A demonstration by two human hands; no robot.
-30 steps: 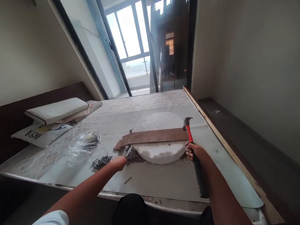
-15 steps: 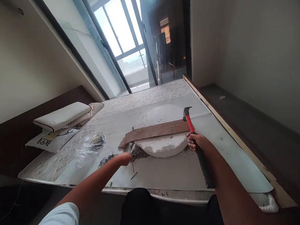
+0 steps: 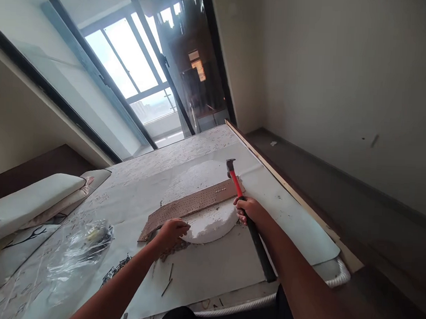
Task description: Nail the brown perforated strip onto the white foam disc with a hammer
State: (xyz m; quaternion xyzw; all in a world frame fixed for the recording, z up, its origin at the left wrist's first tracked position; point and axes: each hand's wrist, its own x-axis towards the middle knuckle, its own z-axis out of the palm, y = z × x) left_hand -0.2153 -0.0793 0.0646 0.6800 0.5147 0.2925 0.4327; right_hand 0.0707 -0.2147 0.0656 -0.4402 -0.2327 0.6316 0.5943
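Note:
My right hand (image 3: 252,211) is wrapped round the black grip of a claw hammer (image 3: 237,183) with a red neck, its head raised at the board's right end. A brown board (image 3: 193,198) full of small holes lies across a round white foam slab (image 3: 210,225). Near its right end several pale dots stand in a row. Over the slab's left front edge is my left hand (image 3: 174,230), fingertips drawn together; whatever they hold is too small to make out. Brown bits (image 3: 170,252) lie partly hidden below that hand.
Left of my forearm is a pile of dark nails (image 3: 115,269), with a clear plastic bag (image 3: 85,252) beyond it. Two loose nails (image 3: 167,285) lie on the pale sheet (image 3: 208,272) covering the mattress. Pillows (image 3: 35,198) are at far left; a wooden bed rail (image 3: 286,184) runs along the right.
My left hand has risen from the brown bits and moved toward the slab, fingers now drawn together. The hammer stays in my right hand. My view has turned to the right.

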